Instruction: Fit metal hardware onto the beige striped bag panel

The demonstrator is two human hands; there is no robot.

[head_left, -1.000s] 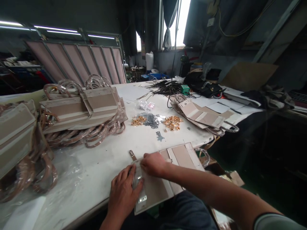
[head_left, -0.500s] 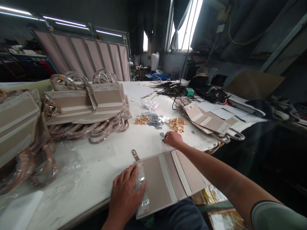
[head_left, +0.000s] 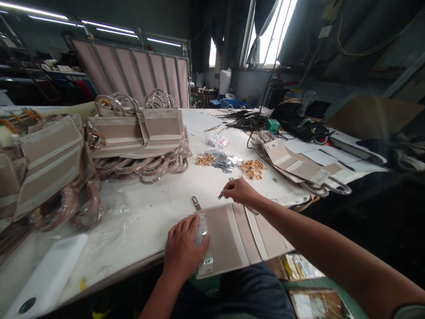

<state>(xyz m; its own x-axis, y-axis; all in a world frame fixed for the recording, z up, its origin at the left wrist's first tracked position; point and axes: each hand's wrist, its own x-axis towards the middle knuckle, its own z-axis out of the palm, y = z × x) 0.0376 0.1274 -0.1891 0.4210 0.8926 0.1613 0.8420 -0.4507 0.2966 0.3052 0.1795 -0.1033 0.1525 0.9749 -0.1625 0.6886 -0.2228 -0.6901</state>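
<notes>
My left hand (head_left: pixel 183 246) lies flat on the left edge of an unfolded beige handbag body (head_left: pixel 223 237), its thumb apart from the fingers. A shiny metal plate (head_left: pixel 208 261) shows on the bag just below that thumb. Past the bag's far left corner sticks out a narrow tab (head_left: pixel 196 203) with a metal end. Above the table, beyond the bag, my right hand (head_left: pixel 239 191) is closed in a pinch on a small metal plate (head_left: pixel 219 196). Near its fingertips another small plate (head_left: pixel 231 179) lies on the table. Farther off are piles of silver plates (head_left: pixel 224 163) and gold-coloured fittings (head_left: pixel 253 169).
Beige bags with plastic-wrapped handles (head_left: pixel 162 128) stand stacked at the left, and more bags (head_left: pixel 295 164) lie at the right. Black strips (head_left: pixel 237 119) and a green box (head_left: pixel 273 126) are at the back. A white object (head_left: pixel 49 274) lies at the near left edge.
My right hand has lifted a small metal plate off the table and drawn it a little toward the bag. My left hand stays on the bag's edge. The camera view has shifted left.
</notes>
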